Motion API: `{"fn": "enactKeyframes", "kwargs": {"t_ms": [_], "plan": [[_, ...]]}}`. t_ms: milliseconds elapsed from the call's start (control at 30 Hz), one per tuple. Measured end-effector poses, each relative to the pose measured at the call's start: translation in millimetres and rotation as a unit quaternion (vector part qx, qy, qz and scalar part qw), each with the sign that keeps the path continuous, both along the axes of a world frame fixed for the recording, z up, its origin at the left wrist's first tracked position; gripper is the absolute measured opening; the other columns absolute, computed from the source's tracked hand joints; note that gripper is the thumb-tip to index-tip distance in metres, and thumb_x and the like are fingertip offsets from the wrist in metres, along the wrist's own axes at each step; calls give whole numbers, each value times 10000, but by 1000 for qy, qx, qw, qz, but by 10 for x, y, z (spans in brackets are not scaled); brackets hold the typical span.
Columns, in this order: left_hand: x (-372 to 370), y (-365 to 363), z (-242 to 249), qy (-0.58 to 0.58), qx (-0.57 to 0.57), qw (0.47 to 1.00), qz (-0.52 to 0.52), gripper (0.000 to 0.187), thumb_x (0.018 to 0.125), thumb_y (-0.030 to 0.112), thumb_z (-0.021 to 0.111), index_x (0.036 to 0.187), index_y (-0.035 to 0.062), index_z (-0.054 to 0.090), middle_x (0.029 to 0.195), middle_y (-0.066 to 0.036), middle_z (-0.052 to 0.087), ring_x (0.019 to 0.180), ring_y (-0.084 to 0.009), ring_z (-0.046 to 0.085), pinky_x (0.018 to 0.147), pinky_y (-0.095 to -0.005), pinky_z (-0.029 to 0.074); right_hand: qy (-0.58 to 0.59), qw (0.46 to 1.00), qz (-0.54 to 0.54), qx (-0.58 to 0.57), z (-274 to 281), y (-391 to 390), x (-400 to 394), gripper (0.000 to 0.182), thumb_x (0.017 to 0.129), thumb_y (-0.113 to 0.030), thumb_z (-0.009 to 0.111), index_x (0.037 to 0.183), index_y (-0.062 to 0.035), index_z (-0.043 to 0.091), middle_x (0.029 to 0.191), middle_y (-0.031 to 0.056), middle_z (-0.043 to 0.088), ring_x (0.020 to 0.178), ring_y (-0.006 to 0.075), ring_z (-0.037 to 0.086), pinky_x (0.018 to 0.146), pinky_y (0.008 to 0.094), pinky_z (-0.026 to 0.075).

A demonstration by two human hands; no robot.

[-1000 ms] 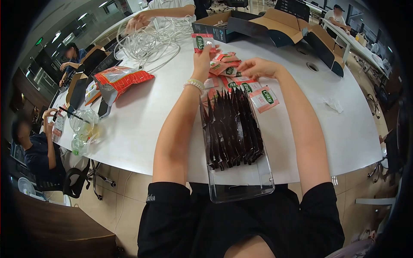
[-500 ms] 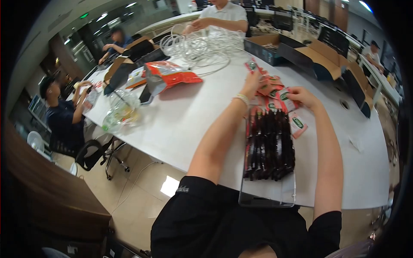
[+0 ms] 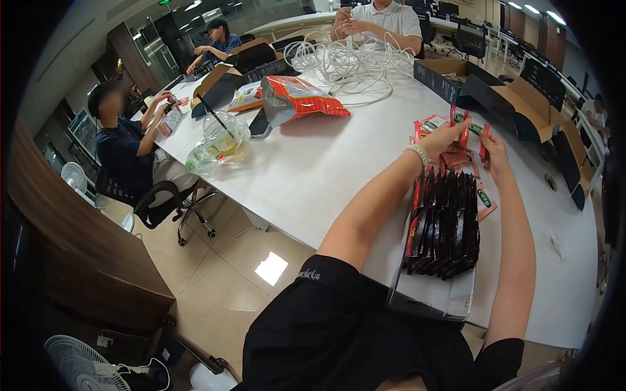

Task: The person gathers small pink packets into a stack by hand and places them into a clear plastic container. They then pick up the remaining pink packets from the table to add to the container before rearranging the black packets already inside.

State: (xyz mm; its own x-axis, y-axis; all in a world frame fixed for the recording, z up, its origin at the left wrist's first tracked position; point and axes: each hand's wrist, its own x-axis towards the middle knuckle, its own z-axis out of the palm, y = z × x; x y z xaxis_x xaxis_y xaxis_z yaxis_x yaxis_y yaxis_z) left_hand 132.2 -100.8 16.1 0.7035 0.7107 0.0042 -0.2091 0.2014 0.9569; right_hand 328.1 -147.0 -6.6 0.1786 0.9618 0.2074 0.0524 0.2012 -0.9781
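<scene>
Evidently for easy reach, the clear tray [image 3: 428, 308] sits nearer the body than the hands, at the close edge of the bench [image 3: 287, 173]. Dark sachets [image 3: 445, 228] fill much of it, apparently propping one another upright. Beyond it, the left hand [image 3: 446, 135] pinches a red sachet [image 3: 459, 116] in nearly closed fingers; the right hand [image 3: 496, 154] similarly grips what looks like another sachet [image 3: 476, 134] (by its edge, perhaps to keep its face unobstructed). Loose sachets [image 3: 456, 157] lie beneath both hands, handily close. Farther out, leftward, rest a red-and-silver bag [image 3: 305, 99] and tangled cable [image 3: 345, 68]; open boxes [image 3: 433, 81] stand beyond the hands, out of their way.
</scene>
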Motion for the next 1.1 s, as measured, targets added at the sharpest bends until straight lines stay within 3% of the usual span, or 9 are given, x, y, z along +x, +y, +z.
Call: {"fn": "enactKeyframes", "kwargs": {"t_ms": [100, 133, 300, 433, 633, 667, 767, 967, 1100], "plan": [[46, 81, -111, 1, 127, 990, -58, 303, 873, 252, 652, 1037, 28, 531, 919, -56, 595, 822, -188, 647, 708, -301, 573, -27, 1000, -6, 13, -57, 47, -69, 351, 843, -487, 644, 788, -148, 565, 555, -74, 468, 434, 20, 391, 394, 180, 269], [45, 110, -115, 4, 82, 995, -53, 234, 868, 166, 656, 1008, 17, 543, 945, -56, 604, 841, -175, 648, 726, -306, 576, -44, 999, -9, 12, -63, 58, -86, 367, 845, -497, 636, 779, -143, 560, 553, -69, 471, 430, 22, 392, 392, 178, 271], [-42, 112, -60, -55, 30, 998, -17, 195, 923, 146, 563, 1059, 10, 529, 1016, -102, 616, 900, -226, 655, 775, -345, 573, -71, 997, -32, -22, -28, -12, -207, 436, 852, -540, 601, 726, -129, 525, 556, -36, 502, 401, 29, 391, 369, 180, 268], [-136, 235, -80, -115, 8, 993, 38, 166, 941, 132, 495, 1043, 3, 517, 1015, -132, 608, 887, -243, 656, 766, -344, 573, -184, 979, -42, 69, -141, 67, -235, 424, 846, -512, 620, 881, -89, 625, 544, -15, 513, 443, 43, 445, 417, 204, 317], [-235, 392, -218, -122, 38, 979, 161, 197, 937, 163, 481, 1000, -10, 550, 901, -91, 628, 781, -204, 658, 682, -303, 567, -521, 831, -60, 186, -52, -176, -521, 389, 844, -436, 606, 1082, -135, 669, 762, 85, 628, 709, 220, 610, 636, 336, 471], [-230, 420, -243, -126, 39, 975, 179, 199, 935, 185, 498, 939, 3, 577, 880, -83, 631, 758, -180, 654, 653, -289, 556, -516, 845, -38, 132, -2, -217, -543, 407, 848, -459, 583, 1081, -137, 675, 894, 115, 648, 825, 276, 606, 733, 360, 477], [-233, 427, -232, -92, 67, 974, 197, 208, 927, 225, 535, 886, 32, 601, 778, -66, 649, 601, -137, 623, 551, -265, 513, -530, 841, -47, 101, 85, -272, -585, 419, 841, -471, 588, 1072, -134, 679, 919, 126, 654, 824, 268, 613, 726, 354, 479], [-205, 381, -245, -103, 83, 958, 254, 259, 919, 280, 562, 838, 40, 619, 707, -46, 634, 555, -128, 599, 518, -250, 481, -517, 848, -58, 103, 37, -230, -550, 388, 808, -463, 620, 962, -116, 706, 790, 129, 664, 758, 292, 635, 674, 375, 486], [-267, 436, -263, -149, 42, 961, 230, 184, 889, 216, 624, 930, 39, 597, 846, -53, 609, 708, -171, 610, 672, -320, 564, -527, 841, -79, 94, 27, -234, -510, 369, 783, -457, 641, 803, -90, 677, 699, 120, 653, 688, 308, 636, 630, 392, 485]]}}
